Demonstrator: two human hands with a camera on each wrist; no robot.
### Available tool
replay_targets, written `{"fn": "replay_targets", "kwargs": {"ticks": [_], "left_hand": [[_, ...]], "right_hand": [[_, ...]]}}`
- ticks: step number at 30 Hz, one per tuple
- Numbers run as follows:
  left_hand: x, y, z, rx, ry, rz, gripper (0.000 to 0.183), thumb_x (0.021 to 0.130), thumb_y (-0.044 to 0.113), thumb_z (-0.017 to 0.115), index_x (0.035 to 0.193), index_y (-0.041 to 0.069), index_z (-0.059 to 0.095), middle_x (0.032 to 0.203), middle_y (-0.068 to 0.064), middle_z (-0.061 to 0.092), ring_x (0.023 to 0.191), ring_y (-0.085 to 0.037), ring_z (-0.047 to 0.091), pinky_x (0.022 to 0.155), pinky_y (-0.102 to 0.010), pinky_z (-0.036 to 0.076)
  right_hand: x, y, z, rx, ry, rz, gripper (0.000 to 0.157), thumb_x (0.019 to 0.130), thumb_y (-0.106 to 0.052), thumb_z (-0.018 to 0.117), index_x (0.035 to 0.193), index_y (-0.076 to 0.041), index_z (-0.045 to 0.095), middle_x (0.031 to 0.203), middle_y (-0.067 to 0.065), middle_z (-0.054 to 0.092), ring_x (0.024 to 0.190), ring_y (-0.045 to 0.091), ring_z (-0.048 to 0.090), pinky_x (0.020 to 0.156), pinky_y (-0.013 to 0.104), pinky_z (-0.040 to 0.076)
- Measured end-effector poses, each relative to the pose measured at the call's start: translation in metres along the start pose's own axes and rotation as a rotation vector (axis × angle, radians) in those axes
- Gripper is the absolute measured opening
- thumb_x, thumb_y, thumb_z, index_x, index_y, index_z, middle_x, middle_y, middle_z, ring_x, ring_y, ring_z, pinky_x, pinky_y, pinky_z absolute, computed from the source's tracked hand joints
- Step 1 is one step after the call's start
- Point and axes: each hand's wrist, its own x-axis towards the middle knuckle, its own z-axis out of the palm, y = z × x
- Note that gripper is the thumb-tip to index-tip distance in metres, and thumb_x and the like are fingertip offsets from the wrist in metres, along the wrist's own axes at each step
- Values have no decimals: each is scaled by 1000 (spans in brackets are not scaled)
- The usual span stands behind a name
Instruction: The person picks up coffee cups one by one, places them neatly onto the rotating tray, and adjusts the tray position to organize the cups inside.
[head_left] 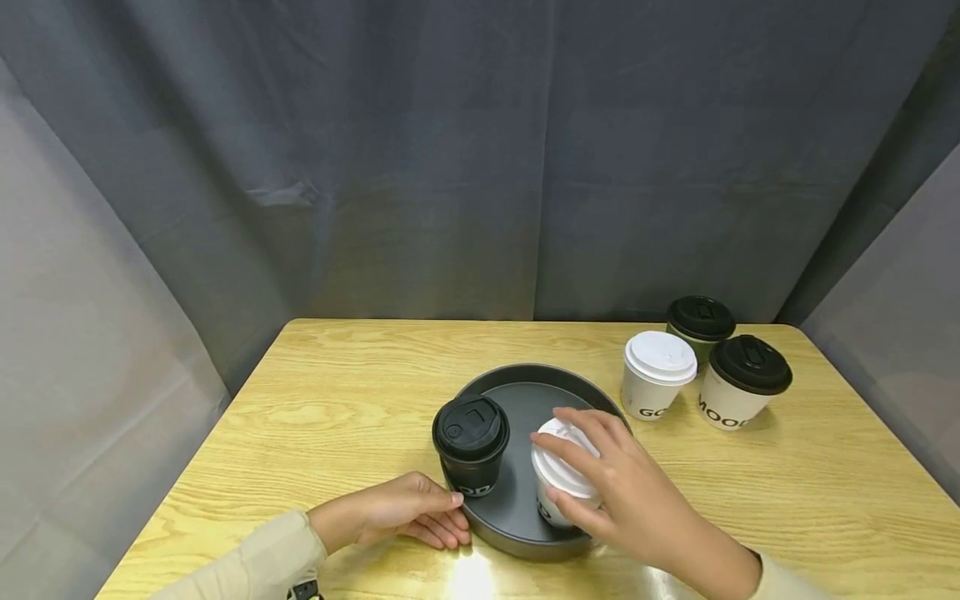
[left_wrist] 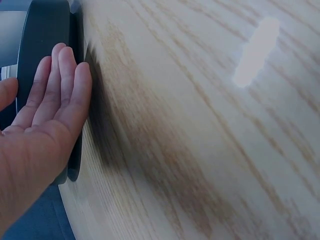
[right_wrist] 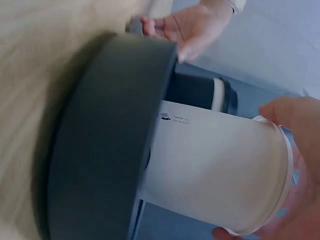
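A round dark grey tray (head_left: 525, 533) sits near the table's front edge. Inside it at the left stands a black paper cup (head_left: 471, 437) with a black lid. My right hand (head_left: 611, 475) grips a white paper cup (right_wrist: 210, 160) by its white lid (head_left: 562, 462), fingers and thumb spread round the lid's edge. That cup is within the tray's right half, its base partly hidden by the tray wall in the right wrist view. My left hand (head_left: 405, 510) rests against the tray's left front side. Its straight fingers (left_wrist: 52, 92) lie along the outer wall, thumb at the rim.
On the right of the wooden table (head_left: 337, 400) stand a white-lidded cup (head_left: 660, 375), a black-lidded white cup (head_left: 742, 383) and a green cup with a black lid (head_left: 701, 321) behind them. Grey curtains (head_left: 450, 167) surround the table's back and sides.
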Motion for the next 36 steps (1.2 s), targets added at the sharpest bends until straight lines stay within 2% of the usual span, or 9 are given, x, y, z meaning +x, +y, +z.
{"fn": "replay_targets", "kwargs": {"ticks": [11, 26, 31, 36], "left_hand": [[0, 0, 2, 14, -3, -12, 46, 99, 32, 51, 106, -11, 65, 100, -18, 71, 80, -13, 69, 80, -34, 57], [0, -1, -1, 12, -30, -5, 45, 100, 33, 50, 106, -9, 66, 99, -14, 72, 81, -12, 69, 81, -33, 57], [0, -1, -1, 9, -31, -6, 47, 99, 35, 52, 106, -10, 65, 99, -15, 72, 81, -12, 69, 81, -33, 57], [0, -1, -1, 8, -32, -4, 47, 99, 35, 51, 106, -10, 65, 99, -14, 72, 81, -12, 69, 81, -32, 57]], "right_hand": [[3, -14, 15, 18, 11, -25, 54, 80, -36, 74, 130, -34, 56, 138, 2, 49, 119, 25, 46, 87, 51, 48], [3, -21, 21, -5, -44, -22, 53, 81, -42, 73, 130, -32, 58, 141, 3, 46, 122, 27, 45, 91, 52, 46], [3, -22, 23, 3, -51, -22, 51, 85, -50, 67, 132, -32, 57, 142, 3, 46, 123, 26, 44, 91, 51, 47], [3, -24, 23, 4, -54, -7, 62, 86, -57, 62, 140, -28, 48, 141, 1, 46, 122, 24, 44, 92, 50, 46]]}}
